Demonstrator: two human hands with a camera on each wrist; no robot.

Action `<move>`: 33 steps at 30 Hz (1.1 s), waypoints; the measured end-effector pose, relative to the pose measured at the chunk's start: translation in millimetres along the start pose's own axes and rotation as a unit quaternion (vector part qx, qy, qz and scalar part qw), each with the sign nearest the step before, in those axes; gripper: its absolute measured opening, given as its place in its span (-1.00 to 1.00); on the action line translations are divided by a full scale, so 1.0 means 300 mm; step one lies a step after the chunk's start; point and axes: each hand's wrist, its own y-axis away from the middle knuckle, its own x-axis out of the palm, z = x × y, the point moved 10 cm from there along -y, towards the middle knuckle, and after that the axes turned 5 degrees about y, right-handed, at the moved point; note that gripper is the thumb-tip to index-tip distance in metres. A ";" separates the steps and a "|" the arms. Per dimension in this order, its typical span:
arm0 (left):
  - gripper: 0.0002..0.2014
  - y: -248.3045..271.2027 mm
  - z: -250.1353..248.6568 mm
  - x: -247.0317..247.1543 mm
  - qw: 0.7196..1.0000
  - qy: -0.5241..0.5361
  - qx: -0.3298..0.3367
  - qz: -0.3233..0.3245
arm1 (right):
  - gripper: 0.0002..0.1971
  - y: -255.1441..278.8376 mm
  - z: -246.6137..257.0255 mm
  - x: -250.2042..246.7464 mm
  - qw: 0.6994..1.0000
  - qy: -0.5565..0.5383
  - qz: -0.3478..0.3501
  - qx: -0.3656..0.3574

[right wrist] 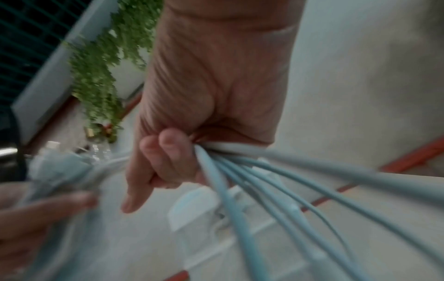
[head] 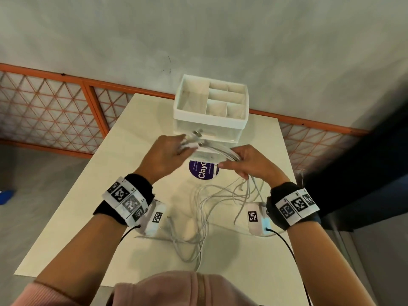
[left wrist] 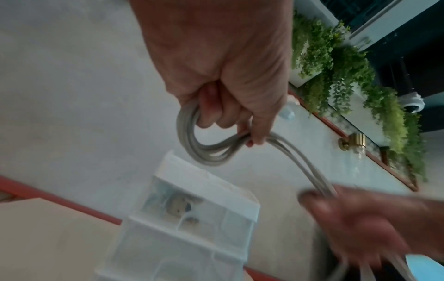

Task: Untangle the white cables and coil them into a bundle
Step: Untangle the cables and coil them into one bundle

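Several white cables (head: 217, 149) stretch between both hands above the table. My left hand (head: 167, 152) grips a coiled loop of cables (left wrist: 206, 146), fingers curled through it, with plug ends poking out past the fingertips. My right hand (head: 249, 162) clutches the strands in its fist (right wrist: 182, 152), and they fan out below it (right wrist: 276, 186). Loose lengths hang from the right hand and lie tangled on the tabletop (head: 205, 219). In the left wrist view the right hand (left wrist: 365, 222) appears blurred at the lower right.
A white compartment organiser with drawers (head: 210, 107) stands at the table's far edge, just beyond the hands. A round purple sticker (head: 204, 171) lies under the cables. The cream table (head: 88, 217) ends at a grey wall with an orange-framed mesh panel (head: 50, 107).
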 end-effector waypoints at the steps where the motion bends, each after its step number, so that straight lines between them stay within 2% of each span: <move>1: -0.73 -0.007 -0.011 -0.052 0.999 -0.012 0.011 -0.042 | -0.68 0.012 -0.051 -0.012 1.000 -0.001 -0.006 0.015; 3: -0.78 -0.015 0.009 -0.154 0.992 -0.036 0.001 -0.117 | -0.64 0.045 -0.166 -0.044 0.998 0.016 -0.032 0.059; 4: -0.75 -0.016 0.028 -0.183 0.990 -0.051 -0.010 -0.133 | -0.64 0.060 -0.217 -0.060 0.996 0.018 -0.046 0.075; 6: -0.68 -0.016 0.069 -0.176 0.987 -0.100 -0.031 -0.122 | -0.66 0.082 -0.271 -0.088 0.994 0.001 -0.069 0.079; 8: -0.69 0.000 0.136 -0.121 0.983 -0.141 -0.076 -0.088 | -0.66 0.095 -0.270 -0.115 0.993 -0.036 -0.095 0.060; 9: -0.69 0.012 0.190 -0.082 0.978 -0.158 -0.120 -0.058 | -0.62 0.101 -0.259 -0.138 0.991 -0.047 -0.117 0.051; 11: -0.63 0.051 0.296 0.004 0.962 -0.172 -0.208 0.036 | -0.52 0.106 -0.216 -0.186 0.984 -0.062 -0.159 0.043; 13: -0.55 0.084 0.330 0.067 0.957 -0.130 -0.237 0.102 | -0.46 0.102 -0.158 -0.231 0.981 -0.043 -0.187 0.031; 14: -0.51 0.083 0.308 0.081 0.966 -0.079 -0.225 0.097 | -0.47 0.099 -0.122 -0.255 0.980 0.000 -0.199 0.022; 16: -0.52 0.074 0.199 0.074 0.981 0.079 -0.173 0.026 | -0.51 0.093 -0.033 -0.269 0.974 0.114 -0.194 -0.004; 18: -0.56 0.056 0.060 0.076 0.968 0.223 -0.112 -0.028 | -0.54 0.088 0.046 -0.241 0.970 0.186 -0.156 -0.028; 20: -0.52 0.035 -0.060 0.123 0.959 0.271 -0.081 -0.004 | -0.54 0.083 0.108 -0.181 0.975 0.189 -0.107 -0.051; 22: -0.60 0.019 -0.120 0.197 0.957 0.276 -0.069 0.048 | -0.53 0.086 0.161 -0.129 0.985 0.139 -0.066 -0.073; 25: -0.99 0.013 -0.131 0.264 0.969 0.231 -0.058 0.071 | -0.54 0.111 0.203 -0.126 0.994 0.047 -0.041 -0.085; 28: -0.80 0.004 -0.089 0.238 0.985 0.152 -0.079 0.004 | -0.51 0.131 0.178 -0.155 0.994 -0.014 -0.047 -0.093; 31: -0.83 0.004 -0.127 0.122 0.989 0.102 -0.035 -0.101 | -0.70 0.116 0.080 -0.136 0.995 -0.050 -0.025 -0.086; 33: -0.82 0.011 -0.148 0.074 0.988 0.074 -0.010 -0.138 | -0.76 0.093 -0.010 -0.092 0.997 -0.055 0.008 -0.054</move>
